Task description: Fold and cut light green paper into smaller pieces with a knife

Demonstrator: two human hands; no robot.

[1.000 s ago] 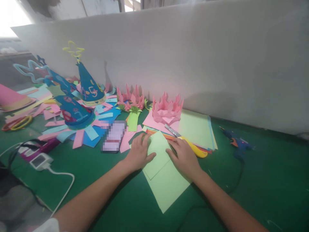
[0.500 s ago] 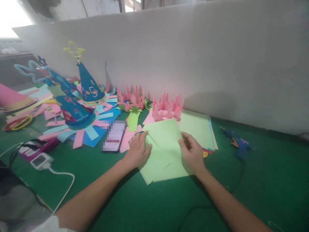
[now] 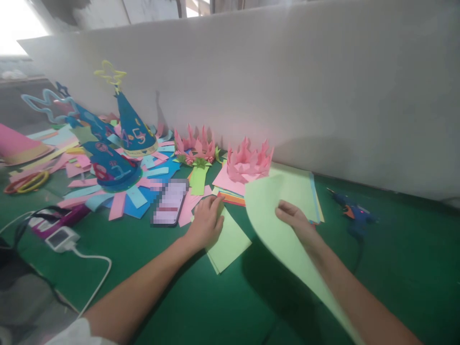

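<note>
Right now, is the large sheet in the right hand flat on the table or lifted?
Lifted: the green sheet bends in the right hand, over a dark shadow on the table. Any edge contact is unclear.

A smooth, matt green paper sheet (image 3: 266,211) hangs before a plain pink paper crown (image 3: 247,168), with matt blue paper hats (image 3: 129,120) left of the crown and a plastic-looking glue gun (image 3: 358,218) right of it.
</note>
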